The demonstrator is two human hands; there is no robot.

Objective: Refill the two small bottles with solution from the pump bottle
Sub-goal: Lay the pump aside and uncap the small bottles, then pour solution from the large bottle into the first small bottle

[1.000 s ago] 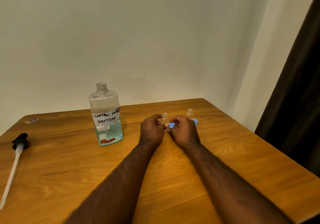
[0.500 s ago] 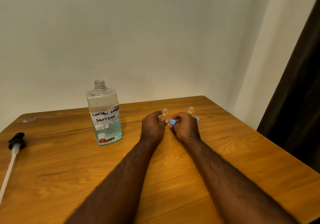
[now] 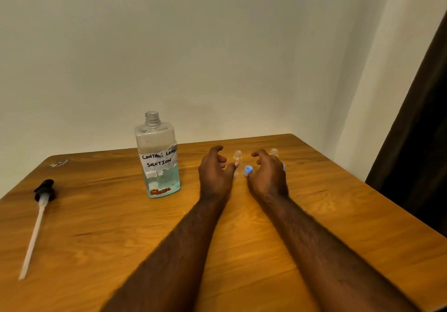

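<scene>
As they flank the small bottle (image 3: 237,161), left hand (image 3: 214,170) and right hand (image 3: 268,175) curl loosely, empty.

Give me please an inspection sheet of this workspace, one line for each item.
Surface: wooden table, grain visible.
Job's things: pump bottle upright, neck open, partly full; left small bottle and right small bottle upright, uncapped; pump head with tube lying at far left; blue cap between the hands.
Clutter: small scrap at the far left corner.
Hands: left hand and right hand loosely curled, holding nothing.
Cables: nothing seen.
Surroundings: pale wall; dark curtain at right.
</scene>
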